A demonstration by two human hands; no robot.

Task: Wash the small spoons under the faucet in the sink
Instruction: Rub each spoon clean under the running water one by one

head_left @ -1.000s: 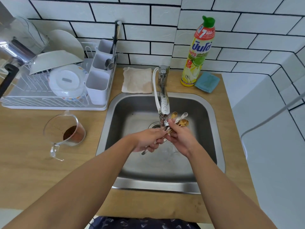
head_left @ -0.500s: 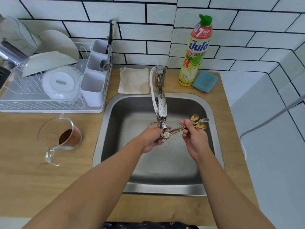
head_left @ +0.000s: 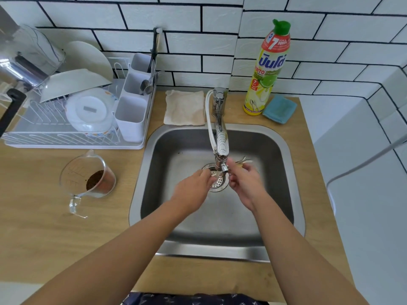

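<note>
Spoons (head_left: 242, 161) swung back faucetward (head_left: 222, 148); right hand's (head_left: 244, 183) grip apparently clasps them, left's (head_left: 193, 186) blurred.

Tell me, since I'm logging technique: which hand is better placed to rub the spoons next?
Probably the left hand: its fingers look free beside the faucet outlet, while the right hand grips the small spoons, blurred.

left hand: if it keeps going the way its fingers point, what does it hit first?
Likely the faucet spout tip: the left hand points up-right toward it, over the drain strainer. Depth is unclear; it could pass beneath.
</note>
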